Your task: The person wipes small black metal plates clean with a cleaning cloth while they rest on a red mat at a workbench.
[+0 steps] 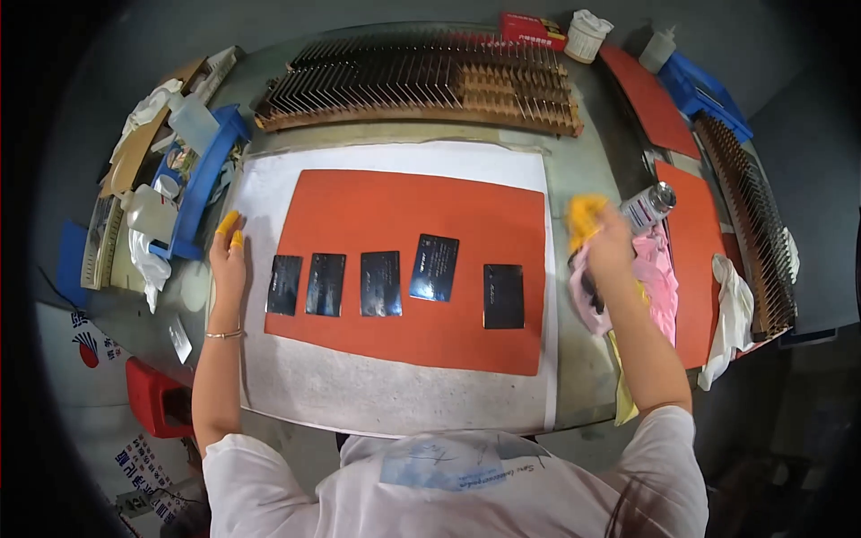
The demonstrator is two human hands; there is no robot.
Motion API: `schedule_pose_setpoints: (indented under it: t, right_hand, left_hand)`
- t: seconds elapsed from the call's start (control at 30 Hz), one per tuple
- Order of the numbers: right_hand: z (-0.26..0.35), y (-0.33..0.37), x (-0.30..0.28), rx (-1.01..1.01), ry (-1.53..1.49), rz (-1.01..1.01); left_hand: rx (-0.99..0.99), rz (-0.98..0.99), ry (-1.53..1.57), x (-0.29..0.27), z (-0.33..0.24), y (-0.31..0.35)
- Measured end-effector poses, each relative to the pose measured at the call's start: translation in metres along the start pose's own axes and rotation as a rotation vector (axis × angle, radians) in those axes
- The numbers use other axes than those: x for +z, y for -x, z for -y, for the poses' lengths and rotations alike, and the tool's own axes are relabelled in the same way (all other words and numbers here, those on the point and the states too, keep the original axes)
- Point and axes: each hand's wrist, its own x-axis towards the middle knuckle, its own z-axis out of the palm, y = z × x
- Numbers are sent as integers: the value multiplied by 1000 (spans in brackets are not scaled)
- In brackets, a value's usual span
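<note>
On an orange sheet (359,206) lie several dark glossy cards, spread in an uneven row. The leftmost card (284,285) is nearest my left side; a tilted card (434,267) sits higher than the others, and the rightmost card (504,297) lies apart. My left hand (229,260) rests at the left edge of the white board, its fingers apart and empty, with yellow covers on two fingertips. To the right of the board, my right hand (610,244) closes on a bunched yellow cloth (586,221), somewhat blurred, above a pink cloth (657,282).
A rack of upright pins (421,85) spans the far side; another pin rack (749,215) stands at right. Beside my right hand is a clear bottle (649,206). A blue tray (211,179) with bottles sits at left. A white cloth (728,314) hangs over the right edge.
</note>
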Motion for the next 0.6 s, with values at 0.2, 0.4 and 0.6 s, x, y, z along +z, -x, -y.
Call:
schedule_pose_setpoints:
  t: [0.2,0.4,0.6]
  right_hand:
    - [-57,-152,-41,-150,-418,-453]
    - [-150,-256,-153,-46,-295,-466]
    - [-138,-261,-119,-30,-195,-349]
  left_hand:
    - [-223,-116,232,36,12,-97]
    - [-504,-267,516,90,4,-175]
    - [-686,-284,695,89,12,-193]
